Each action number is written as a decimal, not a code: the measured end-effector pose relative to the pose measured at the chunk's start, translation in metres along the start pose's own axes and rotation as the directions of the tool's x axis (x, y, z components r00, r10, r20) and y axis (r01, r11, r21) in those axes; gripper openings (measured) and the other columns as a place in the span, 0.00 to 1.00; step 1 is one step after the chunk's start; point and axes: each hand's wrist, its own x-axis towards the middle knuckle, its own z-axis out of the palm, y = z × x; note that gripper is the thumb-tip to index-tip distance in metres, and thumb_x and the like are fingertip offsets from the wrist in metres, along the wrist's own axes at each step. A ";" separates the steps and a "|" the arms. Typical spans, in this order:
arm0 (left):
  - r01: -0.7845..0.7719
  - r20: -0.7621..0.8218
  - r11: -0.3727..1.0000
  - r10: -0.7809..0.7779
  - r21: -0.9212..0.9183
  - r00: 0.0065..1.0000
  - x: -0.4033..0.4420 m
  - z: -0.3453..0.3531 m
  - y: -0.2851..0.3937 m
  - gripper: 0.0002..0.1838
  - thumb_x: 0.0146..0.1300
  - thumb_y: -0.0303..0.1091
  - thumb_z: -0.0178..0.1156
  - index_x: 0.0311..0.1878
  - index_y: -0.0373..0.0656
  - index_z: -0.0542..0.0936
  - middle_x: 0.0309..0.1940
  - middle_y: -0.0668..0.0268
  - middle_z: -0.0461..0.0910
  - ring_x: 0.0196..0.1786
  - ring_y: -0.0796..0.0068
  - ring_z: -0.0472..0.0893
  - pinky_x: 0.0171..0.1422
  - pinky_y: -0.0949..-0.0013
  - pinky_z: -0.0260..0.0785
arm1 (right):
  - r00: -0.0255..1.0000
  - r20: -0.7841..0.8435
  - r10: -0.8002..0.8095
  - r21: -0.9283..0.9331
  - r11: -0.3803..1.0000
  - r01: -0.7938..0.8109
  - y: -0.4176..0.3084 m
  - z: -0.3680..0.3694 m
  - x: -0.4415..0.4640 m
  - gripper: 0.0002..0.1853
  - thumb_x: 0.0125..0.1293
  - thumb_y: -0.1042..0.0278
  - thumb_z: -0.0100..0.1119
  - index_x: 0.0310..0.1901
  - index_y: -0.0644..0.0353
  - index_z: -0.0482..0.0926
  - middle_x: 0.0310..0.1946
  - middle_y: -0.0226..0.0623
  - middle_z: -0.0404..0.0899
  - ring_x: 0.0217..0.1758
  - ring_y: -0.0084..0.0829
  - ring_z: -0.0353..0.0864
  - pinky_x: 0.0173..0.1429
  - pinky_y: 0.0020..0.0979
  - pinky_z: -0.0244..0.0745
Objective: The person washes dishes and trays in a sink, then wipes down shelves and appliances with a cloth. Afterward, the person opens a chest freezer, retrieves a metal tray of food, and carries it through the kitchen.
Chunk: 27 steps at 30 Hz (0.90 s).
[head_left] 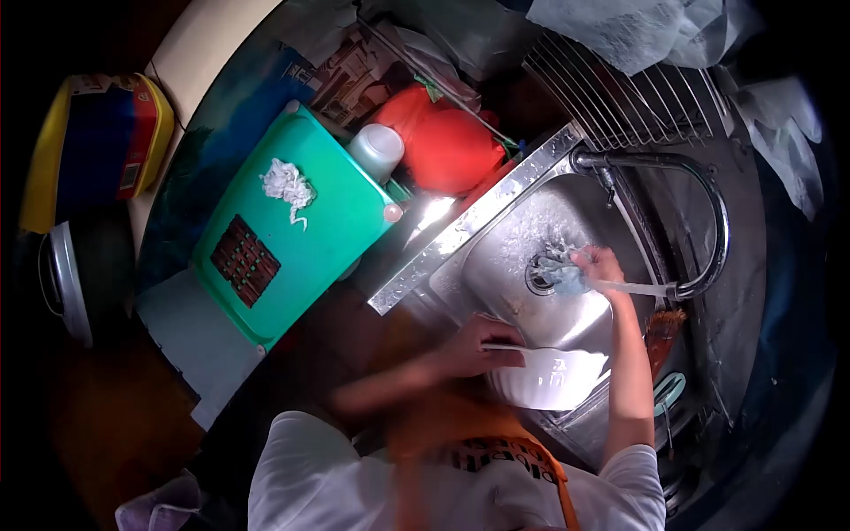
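Note:
My left hand (485, 345) is closed on the rim of a white bowl (547, 379), which is tilted at the near edge of the steel sink (505, 239). Over the drain, my right hand (598, 265) grips a wet, pale bluish cloth-like bundle (560, 271). Water runs from the curved black faucet (719, 230) onto that hand and the bundle. The fingertips of my right hand are partly hidden by the bundle and the splashing water.
Left of the sink, a green board (305, 212) bears a crumpled white cloth (288, 186) and a brown woven mat (244, 262). Beyond are a white cup (378, 149) and red bags (452, 150). A wire rack (620, 97) stands behind the sink; a brush (662, 334) lies right.

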 end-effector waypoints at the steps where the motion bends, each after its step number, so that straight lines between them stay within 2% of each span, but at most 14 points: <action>1: -0.010 0.022 1.000 0.010 0.020 1.000 0.006 -0.004 0.002 0.13 0.49 0.35 0.71 0.33 0.38 0.81 0.31 0.62 0.82 0.35 0.69 0.81 0.39 0.68 0.71 | 0.999 0.005 0.040 -0.033 0.999 -0.039 -0.003 0.001 0.006 0.14 0.61 0.59 0.61 0.39 0.63 0.81 0.28 0.44 0.80 0.33 0.37 0.79 0.45 0.36 0.72; 3: -0.030 0.072 0.998 0.026 0.061 0.997 0.015 -0.011 0.005 0.13 0.51 0.37 0.70 0.34 0.38 0.81 0.31 0.62 0.81 0.36 0.69 0.81 0.40 0.69 0.71 | 0.991 0.045 0.127 -0.100 0.987 -0.122 -0.018 0.000 0.015 0.19 0.61 0.54 0.59 0.39 0.65 0.81 0.28 0.48 0.79 0.34 0.38 0.80 0.45 0.36 0.73; 6: -0.052 0.091 0.999 0.051 0.009 0.995 0.022 -0.018 0.006 0.15 0.51 0.39 0.70 0.35 0.39 0.80 0.31 0.63 0.81 0.35 0.68 0.81 0.39 0.69 0.71 | 0.958 0.268 -0.103 -0.052 0.991 0.121 -0.005 0.005 0.038 0.23 0.59 0.50 0.60 0.41 0.66 0.80 0.31 0.50 0.80 0.39 0.43 0.81 0.48 0.38 0.73; 7: -0.065 0.115 0.998 0.063 0.017 0.991 0.023 -0.019 0.006 0.15 0.52 0.38 0.70 0.36 0.39 0.80 0.31 0.63 0.80 0.35 0.68 0.81 0.39 0.69 0.71 | 0.953 0.302 -0.002 -0.385 0.914 0.124 -0.006 0.008 0.046 0.22 0.56 0.56 0.65 0.46 0.64 0.78 0.41 0.49 0.81 0.44 0.43 0.80 0.49 0.38 0.73; 10: -0.141 0.177 0.989 0.131 0.040 0.975 0.030 -0.018 0.007 0.14 0.52 0.37 0.70 0.37 0.39 0.80 0.31 0.62 0.80 0.35 0.66 0.81 0.39 0.68 0.71 | 0.886 0.329 -0.327 -0.549 0.697 0.461 0.002 0.014 0.051 0.26 0.55 0.57 0.66 0.54 0.60 0.75 0.47 0.48 0.79 0.51 0.46 0.78 0.53 0.38 0.73; 11: -0.185 0.182 0.982 0.175 0.043 0.968 0.032 -0.015 0.007 0.14 0.53 0.37 0.69 0.37 0.39 0.80 0.30 0.62 0.80 0.35 0.65 0.80 0.39 0.68 0.70 | 0.867 0.494 -0.064 -0.607 0.689 0.397 0.003 0.020 0.075 0.31 0.52 0.59 0.68 0.58 0.58 0.71 0.49 0.48 0.78 0.55 0.46 0.76 0.56 0.38 0.73; 14: -0.248 0.207 0.966 0.229 0.073 0.951 0.041 -0.005 0.003 0.13 0.52 0.35 0.69 0.35 0.39 0.78 0.30 0.60 0.78 0.34 0.61 0.79 0.38 0.66 0.70 | 0.874 0.483 -0.052 -0.556 0.754 0.351 -0.039 -0.006 0.060 0.32 0.49 0.60 0.70 0.57 0.59 0.72 0.47 0.47 0.79 0.52 0.46 0.77 0.56 0.37 0.72; 15: -0.240 0.215 0.966 0.216 0.094 0.952 0.045 -0.003 0.003 0.13 0.51 0.35 0.69 0.34 0.39 0.78 0.30 0.60 0.78 0.34 0.61 0.79 0.37 0.65 0.69 | 0.872 0.484 -0.075 -0.552 0.747 0.371 -0.031 -0.010 0.060 0.28 0.47 0.61 0.70 0.51 0.62 0.76 0.43 0.47 0.80 0.47 0.47 0.79 0.53 0.40 0.73; 18: -0.246 0.227 0.956 0.207 0.160 0.952 0.054 0.004 -0.001 0.14 0.48 0.33 0.69 0.36 0.40 0.77 0.31 0.61 0.78 0.36 0.59 0.79 0.40 0.64 0.70 | 0.960 0.281 0.019 -0.721 0.664 0.198 -0.015 -0.018 0.052 0.19 0.48 0.64 0.69 0.41 0.63 0.79 0.39 0.47 0.81 0.42 0.48 0.79 0.48 0.42 0.74; 20: -0.265 0.241 0.940 0.212 0.215 0.947 0.060 0.008 0.000 0.15 0.47 0.32 0.68 0.38 0.41 0.76 0.33 0.62 0.78 0.38 0.59 0.79 0.42 0.63 0.70 | 0.988 0.149 0.048 -0.641 0.765 0.059 -0.013 -0.022 0.037 0.15 0.56 0.57 0.62 0.35 0.63 0.79 0.35 0.48 0.81 0.40 0.48 0.79 0.46 0.42 0.75; 22: -0.303 0.290 0.891 0.207 0.339 0.934 0.066 0.016 -0.004 0.12 0.49 0.30 0.64 0.38 0.44 0.75 0.35 0.64 0.77 0.39 0.60 0.79 0.44 0.63 0.69 | 0.997 -0.004 -0.076 -0.698 0.714 0.052 0.002 -0.017 0.012 0.19 0.60 0.52 0.57 0.36 0.63 0.79 0.35 0.49 0.80 0.41 0.49 0.80 0.47 0.42 0.75; 23: -0.333 0.306 0.849 0.216 0.409 0.927 0.069 0.020 -0.005 0.10 0.50 0.30 0.62 0.37 0.45 0.74 0.35 0.64 0.76 0.39 0.61 0.79 0.43 0.63 0.68 | 0.995 -0.040 0.087 -0.764 0.640 -0.086 0.005 -0.013 0.001 0.25 0.64 0.45 0.49 0.39 0.65 0.79 0.35 0.52 0.80 0.44 0.49 0.80 0.50 0.44 0.74; 26: -0.448 0.372 0.637 0.260 0.627 0.891 0.076 0.034 -0.005 0.05 0.52 0.27 0.56 0.33 0.44 0.74 0.33 0.65 0.76 0.37 0.62 0.79 0.43 0.64 0.69 | 0.997 0.059 0.055 -0.641 0.768 -0.005 0.081 0.018 -0.032 0.20 0.60 0.56 0.51 0.46 0.64 0.77 0.38 0.56 0.79 0.46 0.51 0.80 0.47 0.45 0.75; 27: -0.487 0.394 0.576 0.288 0.657 0.873 0.083 0.037 -0.012 0.05 0.51 0.27 0.56 0.33 0.44 0.75 0.31 0.65 0.77 0.35 0.62 0.78 0.41 0.65 0.69 | 0.971 0.183 0.153 -0.638 0.770 -0.002 0.093 0.027 -0.050 0.19 0.62 0.56 0.50 0.46 0.63 0.78 0.41 0.54 0.79 0.48 0.50 0.79 0.51 0.45 0.73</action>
